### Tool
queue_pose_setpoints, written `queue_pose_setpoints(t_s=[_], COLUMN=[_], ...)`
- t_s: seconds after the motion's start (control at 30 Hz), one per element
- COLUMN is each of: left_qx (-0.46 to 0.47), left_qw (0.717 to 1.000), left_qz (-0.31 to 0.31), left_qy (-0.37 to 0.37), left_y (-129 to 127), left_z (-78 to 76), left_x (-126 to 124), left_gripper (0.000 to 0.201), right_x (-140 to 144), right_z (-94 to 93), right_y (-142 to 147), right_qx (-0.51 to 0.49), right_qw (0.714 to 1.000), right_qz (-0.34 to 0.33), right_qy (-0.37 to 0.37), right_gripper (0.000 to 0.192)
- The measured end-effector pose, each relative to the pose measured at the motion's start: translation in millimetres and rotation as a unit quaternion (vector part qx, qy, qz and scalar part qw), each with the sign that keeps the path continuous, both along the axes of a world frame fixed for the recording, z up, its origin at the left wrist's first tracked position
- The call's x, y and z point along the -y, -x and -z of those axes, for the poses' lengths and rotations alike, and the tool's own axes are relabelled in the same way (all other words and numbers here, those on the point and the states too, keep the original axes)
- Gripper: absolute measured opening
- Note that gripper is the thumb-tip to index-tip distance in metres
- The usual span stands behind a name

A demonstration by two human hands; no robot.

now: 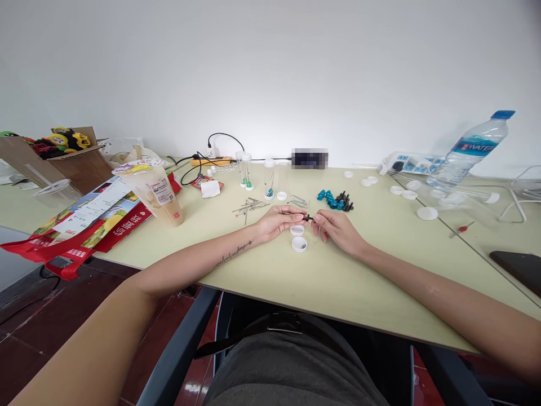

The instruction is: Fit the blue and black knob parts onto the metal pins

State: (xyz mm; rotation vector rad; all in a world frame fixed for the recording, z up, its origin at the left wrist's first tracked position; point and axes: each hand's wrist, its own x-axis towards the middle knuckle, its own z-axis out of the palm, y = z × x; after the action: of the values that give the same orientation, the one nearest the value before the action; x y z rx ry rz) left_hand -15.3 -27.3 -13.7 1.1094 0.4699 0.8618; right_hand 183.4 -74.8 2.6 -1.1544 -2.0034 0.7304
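My left hand (279, 222) and my right hand (336, 228) meet over the table, fingertips pinched on the two ends of a small black screw-like piece (309, 218). Just below the fingers sit two white caps: a nearer cap (300, 244) with tiny metal bits inside, and another cap (297, 230) partly under my left hand. Beyond my right hand lies a pile of blue pieces (327, 198) beside similar black pieces (345, 202). Bent metal wires (299, 201) and a spread of thin pins (250, 207) lie past my left hand.
Clear tubes with white lids (269, 179) stand at the back near a dark, blurred device (310, 159). At left are a drink cup (154, 194), a red bag (74, 225) and a cardboard box (74, 166). A water bottle (469, 149), loose white caps (427, 213) and a phone (518, 268) are right.
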Motion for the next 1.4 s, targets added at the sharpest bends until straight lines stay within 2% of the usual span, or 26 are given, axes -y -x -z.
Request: queue_pose_setpoints(t_s=[0.2, 0.33, 0.47, 0.6, 0.67, 0.83, 0.97, 1.07, 1.2, 1.4], left_qx=[-0.006, -0.001, 0.0, 0.0, -0.004, -0.008, -0.002, -0.007, -0.01, -0.007], left_qw=[1.0, 1.0, 1.0, 1.0, 1.0, 1.0, 1.0, 1.0, 1.0, 1.0], left_qz=[-0.012, -0.007, 0.001, -0.008, -0.01, -0.004, -0.007, -0.006, 0.003, -0.009], left_qy=[0.002, 0.001, -0.002, 0.003, 0.003, -0.005, -0.003, -0.007, -0.013, -0.003], left_y=[0.1, 0.1, 0.2, 0.3, 0.3, 0.2, 0.2, 0.4, 0.6, 0.3], left_z=[1.9, 1.7, 1.9, 1.7, 1.2, 1.3, 2.0, 1.7, 1.3, 1.2], left_x=[-1.2, -1.4, -1.4, -1.2, -0.9, -0.8, -1.7, -1.4, -0.8, -1.0], left_gripper=[0.024, 0.024, 0.024, 0.023, 0.023, 0.023, 0.024, 0.025, 0.024, 0.024], right_x=[-0.3, 0.1, 0.1, -0.6, -0.7, -0.5, -1.1, -0.9, -0.3, -0.9], right_z=[2.5, 1.7, 0.0, 1.0, 1.4, 0.9, 1.8, 1.4, 0.1, 1.9], right_y=[0.6, 0.3, -0.1, 0.2, 0.2, -0.3, -0.1, 0.2, 0.3, 0.1], right_qx=[-0.03, -0.025, 0.017, -0.021, -0.038, 0.002, -0.037, -0.039, -0.004, -0.034], right_qw=[0.999, 0.999, 1.0, 0.999, 0.999, 1.0, 0.999, 0.999, 1.0, 0.999], right_qz=[0.032, 0.025, 0.005, 0.024, 0.024, -0.002, 0.02, 0.018, -0.006, 0.028], right_qy=[-0.02, -0.017, -0.009, -0.018, -0.019, -0.006, -0.011, -0.008, 0.008, -0.018], right_gripper=[0.022, 0.024, 0.038, 0.024, 0.025, 0.035, 0.023, 0.024, 0.039, 0.024])
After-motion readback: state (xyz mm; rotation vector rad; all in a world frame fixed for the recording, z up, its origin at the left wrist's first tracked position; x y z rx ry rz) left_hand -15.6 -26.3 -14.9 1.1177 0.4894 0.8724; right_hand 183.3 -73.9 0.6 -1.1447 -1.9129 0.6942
